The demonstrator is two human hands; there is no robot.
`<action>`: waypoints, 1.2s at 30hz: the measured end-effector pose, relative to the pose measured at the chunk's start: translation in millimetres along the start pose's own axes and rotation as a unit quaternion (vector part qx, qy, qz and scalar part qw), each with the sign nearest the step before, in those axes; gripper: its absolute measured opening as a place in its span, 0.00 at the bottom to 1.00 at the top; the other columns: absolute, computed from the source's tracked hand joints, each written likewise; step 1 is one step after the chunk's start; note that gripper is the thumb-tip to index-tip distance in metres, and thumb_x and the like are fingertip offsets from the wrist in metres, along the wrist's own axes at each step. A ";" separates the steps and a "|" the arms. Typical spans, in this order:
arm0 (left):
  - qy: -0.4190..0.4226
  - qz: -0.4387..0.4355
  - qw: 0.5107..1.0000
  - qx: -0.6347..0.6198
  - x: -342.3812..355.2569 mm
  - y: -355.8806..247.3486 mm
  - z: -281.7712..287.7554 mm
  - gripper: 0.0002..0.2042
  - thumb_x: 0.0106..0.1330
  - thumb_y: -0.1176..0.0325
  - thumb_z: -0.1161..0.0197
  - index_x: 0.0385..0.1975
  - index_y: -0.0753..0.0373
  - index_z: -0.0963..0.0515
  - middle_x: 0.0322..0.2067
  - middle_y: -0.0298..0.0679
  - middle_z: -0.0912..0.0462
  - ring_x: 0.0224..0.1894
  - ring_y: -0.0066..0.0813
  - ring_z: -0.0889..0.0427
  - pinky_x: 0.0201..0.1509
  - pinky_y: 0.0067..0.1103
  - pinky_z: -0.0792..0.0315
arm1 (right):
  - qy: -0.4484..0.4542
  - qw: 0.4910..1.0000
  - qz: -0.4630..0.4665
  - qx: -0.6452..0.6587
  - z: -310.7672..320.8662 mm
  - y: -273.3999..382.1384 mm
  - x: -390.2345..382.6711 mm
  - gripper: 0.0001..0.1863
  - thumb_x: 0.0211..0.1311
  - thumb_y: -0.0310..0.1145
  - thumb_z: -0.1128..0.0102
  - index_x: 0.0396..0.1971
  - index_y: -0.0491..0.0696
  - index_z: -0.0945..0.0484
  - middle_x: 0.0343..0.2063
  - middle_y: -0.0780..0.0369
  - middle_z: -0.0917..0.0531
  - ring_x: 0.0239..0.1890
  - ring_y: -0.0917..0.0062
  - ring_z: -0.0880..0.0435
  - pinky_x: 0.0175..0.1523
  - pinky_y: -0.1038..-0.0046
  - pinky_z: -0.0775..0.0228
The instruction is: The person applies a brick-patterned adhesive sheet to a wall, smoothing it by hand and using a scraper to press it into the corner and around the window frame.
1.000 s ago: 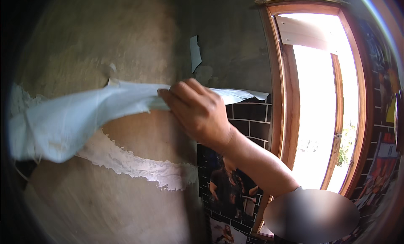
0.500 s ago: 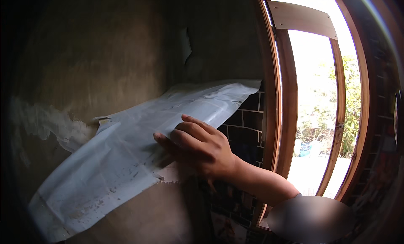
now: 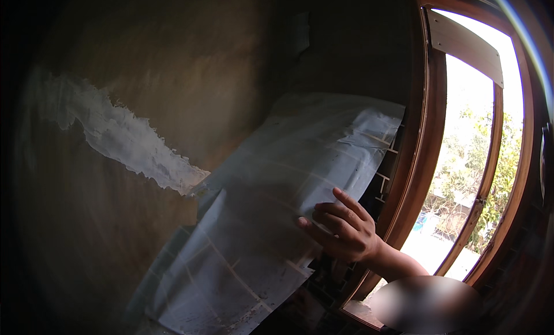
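Observation:
A large pale sheet [image 3: 242, 219], its brick-line pattern showing faintly, hangs slanted from the wall, creased and partly folded over. My right hand [image 3: 345, 234] is on its lower right part with fingers bent, the little finger raised; it appears to pinch the sheet, though the thumb is hidden. To the left, the bare brown wall [image 3: 133, 58] carries a long ragged white patch [image 3: 133, 144]. Dark brick-patterned covering [image 3: 382, 185] shows at the sheet's right edge. My left hand is out of view.
A wood-framed opening [image 3: 421, 162] stands on the right, with a pale board [image 3: 464, 43] across its top, an inner upright and bright greenery outside. A small torn pale scrap [image 3: 301, 32] is on the upper dark wall. A blurred oval covers the lower right.
The sheet has swung from nearly level to a steep slant, moving down and rightward and exposing more of the white patch. My right hand has moved lower and right with it.

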State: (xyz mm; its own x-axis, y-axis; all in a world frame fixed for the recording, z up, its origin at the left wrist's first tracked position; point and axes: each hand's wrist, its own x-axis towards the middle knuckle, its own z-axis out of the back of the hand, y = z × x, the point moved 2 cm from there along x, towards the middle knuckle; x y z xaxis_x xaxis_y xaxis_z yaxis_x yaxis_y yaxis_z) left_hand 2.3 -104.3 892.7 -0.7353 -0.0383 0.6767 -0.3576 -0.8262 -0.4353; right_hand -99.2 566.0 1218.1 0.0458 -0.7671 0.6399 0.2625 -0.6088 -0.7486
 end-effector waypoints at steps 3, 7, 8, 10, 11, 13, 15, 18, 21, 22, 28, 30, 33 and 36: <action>0.150 0.120 0.980 -0.044 2.0 -9.1 -88.2 0.17 0.69 0.64 0.37 0.52 0.70 0.23 0.46 0.50 0.19 0.46 0.48 0.18 0.53 0.35 0.22 | 0.033 0.999 0.011 -0.009 -0.1 0.2 -19.3 0.23 0.47 0.30 0.34 0.48 0.54 0.13 0.35 0.65 0.23 0.43 0.77 0.17 0.68 0.56 0.29; 0.341 0.182 0.920 -0.062 -7.3 -33.4 -200.0 0.18 0.69 0.63 0.36 0.51 0.69 0.22 0.48 0.50 0.19 0.47 0.49 0.18 0.54 0.35 0.23 | 0.080 0.997 0.002 -0.010 0.1 0.3 -50.6 0.23 0.49 0.29 0.34 0.49 0.56 0.13 0.35 0.66 0.22 0.46 0.77 0.17 0.71 0.55 0.34; 0.382 0.187 0.903 -0.064 -12.6 -40.2 -223.8 0.18 0.69 0.63 0.36 0.51 0.69 0.22 0.48 0.51 0.19 0.48 0.49 0.18 0.54 0.35 0.23 | 0.086 0.996 0.005 -0.014 -1.0 -0.3 -60.1 0.23 0.50 0.30 0.34 0.49 0.56 0.13 0.35 0.66 0.21 0.48 0.78 0.17 0.73 0.54 0.37; 0.460 0.188 0.866 -0.060 -28.3 -53.4 -267.5 0.18 0.68 0.63 0.36 0.51 0.69 0.22 0.49 0.51 0.19 0.48 0.50 0.18 0.55 0.34 0.23 | 0.094 0.995 -0.001 -0.020 -2.1 0.3 -73.9 0.23 0.50 0.30 0.34 0.50 0.57 0.13 0.35 0.67 0.21 0.48 0.78 0.17 0.74 0.54 0.38; 0.494 0.188 0.847 -0.058 -37.7 -59.5 -285.4 0.18 0.68 0.62 0.35 0.51 0.69 0.22 0.49 0.51 0.19 0.48 0.50 0.18 0.55 0.34 0.23 | 0.096 0.995 -0.004 -0.023 -2.2 0.1 -80.3 0.22 0.50 0.31 0.34 0.50 0.57 0.13 0.35 0.67 0.21 0.48 0.78 0.17 0.74 0.55 0.39; 0.561 0.174 0.808 -0.048 -49.5 -68.9 -321.1 0.18 0.68 0.62 0.35 0.51 0.69 0.22 0.50 0.51 0.19 0.49 0.51 0.18 0.56 0.34 0.24 | 0.127 0.991 -0.011 -0.038 2.5 -2.0 -93.9 0.23 0.50 0.30 0.33 0.49 0.57 0.13 0.35 0.67 0.21 0.49 0.78 0.16 0.75 0.54 0.42; 0.613 0.168 0.772 -0.034 -65.6 -75.9 -343.8 0.19 0.68 0.61 0.34 0.51 0.69 0.22 0.50 0.51 0.19 0.50 0.51 0.18 0.57 0.34 0.24 | 0.136 0.989 -0.018 -0.049 2.2 -3.1 -109.7 0.23 0.50 0.30 0.33 0.49 0.58 0.13 0.36 0.67 0.20 0.49 0.78 0.16 0.75 0.53 0.43; 0.656 0.150 0.739 -0.011 -74.8 -81.5 -365.4 0.19 0.67 0.61 0.34 0.51 0.68 0.22 0.51 0.51 0.19 0.51 0.52 0.18 0.57 0.34 0.24 | 0.143 0.987 -0.031 -0.066 4.5 -5.9 -124.6 0.21 0.51 0.30 0.30 0.49 0.58 0.13 0.36 0.67 0.20 0.50 0.79 0.15 0.75 0.51 0.43; 0.529 0.047 0.847 0.015 -14.5 -99.7 -371.6 0.19 0.69 0.59 0.37 0.53 0.67 0.23 0.51 0.51 0.19 0.52 0.50 0.18 0.58 0.34 0.24 | 0.149 0.985 -0.048 -0.076 3.7 -7.5 -139.4 0.18 0.55 0.30 0.29 0.48 0.58 0.14 0.37 0.68 0.20 0.56 0.78 0.17 0.75 0.51 0.44; 0.407 -0.017 0.912 0.043 26.8 -114.8 -365.3 0.19 0.71 0.58 0.40 0.55 0.65 0.24 0.51 0.50 0.18 0.52 0.49 0.17 0.57 0.34 0.24 | 0.159 0.983 -0.051 -0.076 3.7 -9.1 -145.8 0.19 0.56 0.30 0.29 0.49 0.57 0.15 0.38 0.68 0.18 0.57 0.77 0.18 0.75 0.51 0.44; 0.212 -0.051 0.931 -0.294 197.5 -269.7 -353.2 0.17 0.69 0.64 0.36 0.53 0.67 0.23 0.53 0.50 0.20 0.55 0.47 0.19 0.57 0.32 0.25 | 0.200 0.972 -0.115 -0.037 16.1 -10.2 -172.8 0.21 0.63 0.27 0.36 0.57 0.49 0.24 0.48 0.61 0.14 0.62 0.70 0.21 0.76 0.49 0.50; 0.198 -0.102 0.892 -0.394 213.3 -303.1 -379.1 0.16 0.68 0.64 0.36 0.51 0.66 0.22 0.52 0.49 0.20 0.55 0.49 0.20 0.59 0.31 0.26 | 0.249 0.956 -0.148 -0.037 19.0 -6.6 -164.9 0.15 0.64 0.24 0.38 0.50 0.46 0.20 0.44 0.58 0.13 0.60 0.65 0.20 0.74 0.50 0.42; 0.248 -0.126 0.864 -0.419 216.8 -327.6 -404.7 0.16 0.68 0.64 0.35 0.52 0.66 0.22 0.53 0.48 0.20 0.56 0.47 0.21 0.60 0.31 0.27 | 0.241 0.956 -0.163 -0.031 17.6 -12.9 -162.3 0.07 0.59 0.23 0.35 0.38 0.45 0.15 0.38 0.59 0.14 0.54 0.63 0.16 0.62 0.56 0.24; 0.281 -0.138 0.820 -0.480 206.3 -328.3 -439.0 0.16 0.69 0.63 0.35 0.50 0.66 0.21 0.53 0.48 0.20 0.56 0.45 0.20 0.60 0.30 0.27 | 0.221 0.961 -0.162 -0.027 22.6 -20.8 -149.4 0.04 0.51 0.22 0.31 0.28 0.45 0.15 0.36 0.59 0.18 0.41 0.66 0.12 0.44 0.67 0.15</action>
State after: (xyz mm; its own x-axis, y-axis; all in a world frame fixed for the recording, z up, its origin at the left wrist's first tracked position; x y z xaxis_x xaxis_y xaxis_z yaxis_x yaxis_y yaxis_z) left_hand -284.8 405.8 914.5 -0.6021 0.5638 0.5654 -0.6455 0.0731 -0.7602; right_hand -89.7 697.8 1142.0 -0.4477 -0.5386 0.7138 0.1421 -0.8310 -0.5378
